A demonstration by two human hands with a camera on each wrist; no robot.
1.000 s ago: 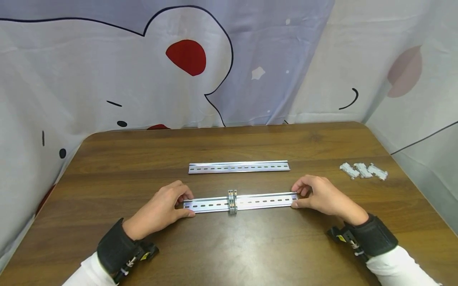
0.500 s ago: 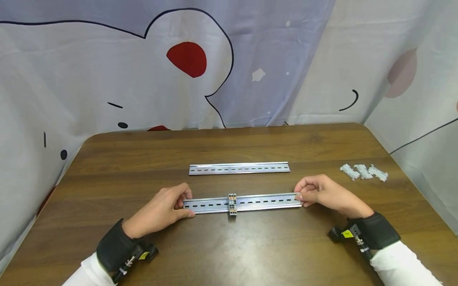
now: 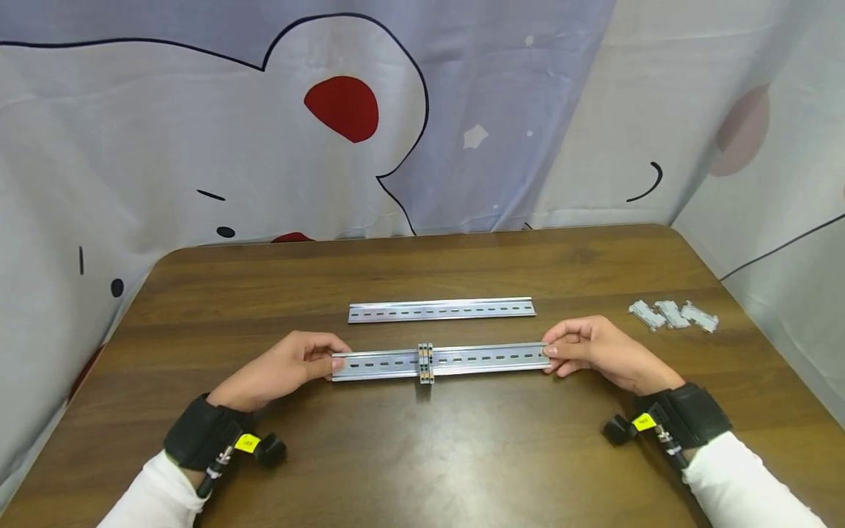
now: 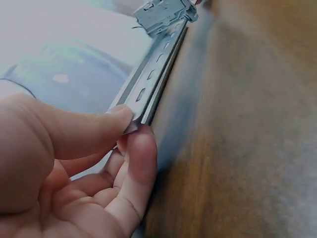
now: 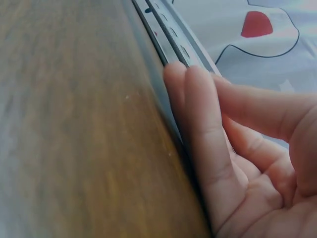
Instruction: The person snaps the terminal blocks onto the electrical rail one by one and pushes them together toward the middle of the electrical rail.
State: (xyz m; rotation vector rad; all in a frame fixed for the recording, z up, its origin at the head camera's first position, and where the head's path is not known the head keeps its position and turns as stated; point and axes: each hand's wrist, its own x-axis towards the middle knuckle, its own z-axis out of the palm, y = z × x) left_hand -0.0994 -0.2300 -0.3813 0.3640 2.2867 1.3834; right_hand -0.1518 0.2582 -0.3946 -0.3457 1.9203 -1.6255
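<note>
A slotted metal DIN rail (image 3: 488, 358) is held at both ends, raised slightly off the table. My left hand (image 3: 280, 370) pinches its left end, thumb on top and fingers beneath, as the left wrist view shows. At the right end, my right hand (image 3: 597, 352) pinches the rail between thumb and fingers. Near the rail's middle sit grey terminal blocks (image 3: 425, 364) side by side, straddling it; in the left wrist view the terminal blocks (image 4: 166, 16) stand up from the rail's far part.
Behind the held rail, a second DIN rail (image 3: 441, 310) lies flat on the wooden table (image 3: 422, 455). Several pale grey plastic pieces (image 3: 673, 315) lie together at the right. A printed curtain (image 3: 495, 110) hangs along the table's back edge.
Both hands have changed from gripping the ends on the table to pinching them with thumbs on top. The rail has come up and moved slightly away from the body, terminal blocks with it.
</note>
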